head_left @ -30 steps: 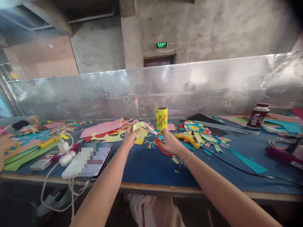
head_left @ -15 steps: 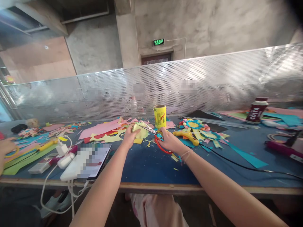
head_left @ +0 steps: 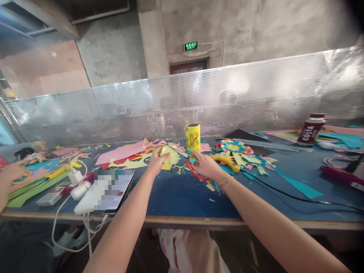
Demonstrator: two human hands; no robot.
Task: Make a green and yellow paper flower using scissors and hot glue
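Note:
My left hand (head_left: 158, 160) pinches a small piece of pale yellow paper (head_left: 171, 156) above the table. In my right hand (head_left: 205, 165) is a pair of scissors (head_left: 196, 173) with red handles, its blades pointing left along the paper's upper edge. Whether the blades touch the paper I cannot tell. A yellow roll (head_left: 193, 137) with printing stands upright just behind the scissors. Beside my right hand lies a yellow glue gun (head_left: 227, 162) with a black cord. Small paper scraps are scattered beneath both hands.
Pink paper sheets (head_left: 122, 152) and cut-outs lie behind my left hand. A phone or tablet (head_left: 121, 193) with white cables sits at left front. A paper flower (head_left: 233, 147) and a dark red bottle (head_left: 311, 129) are at right. Another person's hand (head_left: 13, 176) is at far left.
The view has shifted slightly. The scissors and the pale yellow paper stay in my hands, the blades at a slightly different angle. At far left, the other person's hand has moved further into view.

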